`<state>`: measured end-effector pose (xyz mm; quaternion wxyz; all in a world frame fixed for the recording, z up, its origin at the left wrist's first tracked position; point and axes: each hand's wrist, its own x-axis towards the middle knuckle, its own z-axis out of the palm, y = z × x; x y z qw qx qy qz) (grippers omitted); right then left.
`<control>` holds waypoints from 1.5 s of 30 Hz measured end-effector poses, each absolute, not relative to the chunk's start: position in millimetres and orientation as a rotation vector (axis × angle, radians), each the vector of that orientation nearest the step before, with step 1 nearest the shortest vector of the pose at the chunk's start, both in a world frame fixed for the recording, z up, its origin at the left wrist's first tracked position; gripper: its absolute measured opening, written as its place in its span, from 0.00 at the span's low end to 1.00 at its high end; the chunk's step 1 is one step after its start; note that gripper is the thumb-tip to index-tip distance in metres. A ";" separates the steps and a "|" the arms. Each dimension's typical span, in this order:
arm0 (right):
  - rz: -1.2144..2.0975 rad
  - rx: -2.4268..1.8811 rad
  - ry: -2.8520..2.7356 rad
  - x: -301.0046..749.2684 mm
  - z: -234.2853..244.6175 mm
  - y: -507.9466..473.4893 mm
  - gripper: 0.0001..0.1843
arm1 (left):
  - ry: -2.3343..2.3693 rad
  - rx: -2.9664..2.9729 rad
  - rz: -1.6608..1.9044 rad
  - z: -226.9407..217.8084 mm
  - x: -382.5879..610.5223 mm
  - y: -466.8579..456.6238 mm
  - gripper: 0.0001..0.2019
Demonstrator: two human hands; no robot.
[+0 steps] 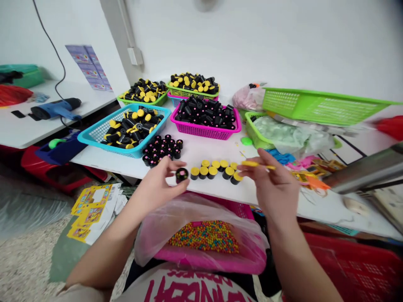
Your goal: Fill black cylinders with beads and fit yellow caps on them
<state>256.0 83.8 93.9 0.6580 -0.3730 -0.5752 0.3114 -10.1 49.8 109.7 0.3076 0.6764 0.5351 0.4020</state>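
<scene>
Near the table's front edge, my left hand [164, 179] grips a small black container [181, 175] between thumb and fingers. Its round end faces me and shows something pink inside. Over to the right, my right hand [271, 178] is closed on a yellow cap [250, 163]; part of it is hidden by the fingers. Between both hands stand several black containers with yellow caps [212, 171] in loose rows. Behind my left hand is a cluster of black containers [162, 149] with pink centres and no yellow caps.
A blue basket [82, 137] and a pink basket [201, 132] of containers stand behind, with green baskets [192, 93] further back. At my lap, a pink tub [214, 262] lined with clear plastic holds colourful beads [206, 237]. A heat gun [58, 110] lies far left.
</scene>
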 end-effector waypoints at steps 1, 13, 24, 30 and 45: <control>0.616 -0.821 -1.413 244.1 97.5 75.0 0.13 | 1.225 1.752 1.058 114.9 -1.1 49.4 0.15; 0.072 -0.424 -1.772 229.5 76.7 63.3 0.21 | 0.390 1.534 1.121 75.5 51.9 49.1 0.06; 0.006 -0.413 -1.855 232.3 63.3 67.5 0.26 | 0.558 1.305 1.148 58.4 59.2 48.1 0.13; 0.051 -0.474 -1.967 225.2 59.4 68.8 0.26 | 0.505 0.783 1.088 61.6 65.6 46.3 0.15; 0.056 -0.561 -1.964 222.3 55.0 67.0 0.26 | 0.474 0.567 1.143 69.1 75.0 49.4 0.21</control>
